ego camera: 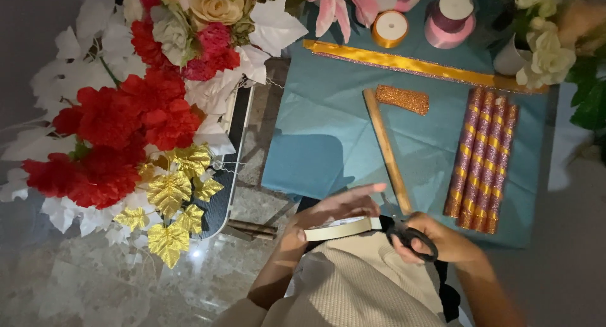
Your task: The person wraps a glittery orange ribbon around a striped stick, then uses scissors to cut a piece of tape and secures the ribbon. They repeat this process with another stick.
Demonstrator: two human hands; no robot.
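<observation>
Spreading across the table, a teal sheet [328, 125] carries a wooden stick [386, 149] and four glitter rolls [481, 160], their long axes running near-to-far, beside a red-white-gold flower arrangement [132, 118]. Left hand [328, 216] grips a cream tape roll [341, 228] edge-on, long axis left-right, fingers extended over it. Right hand [442, 242] is closed through black scissors [409, 234], blades pointing left at the roll's end, just above the lap.

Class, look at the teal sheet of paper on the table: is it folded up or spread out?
Spread out: the teal sheet of paper lies flat, with glittery sticks on it.
</observation>
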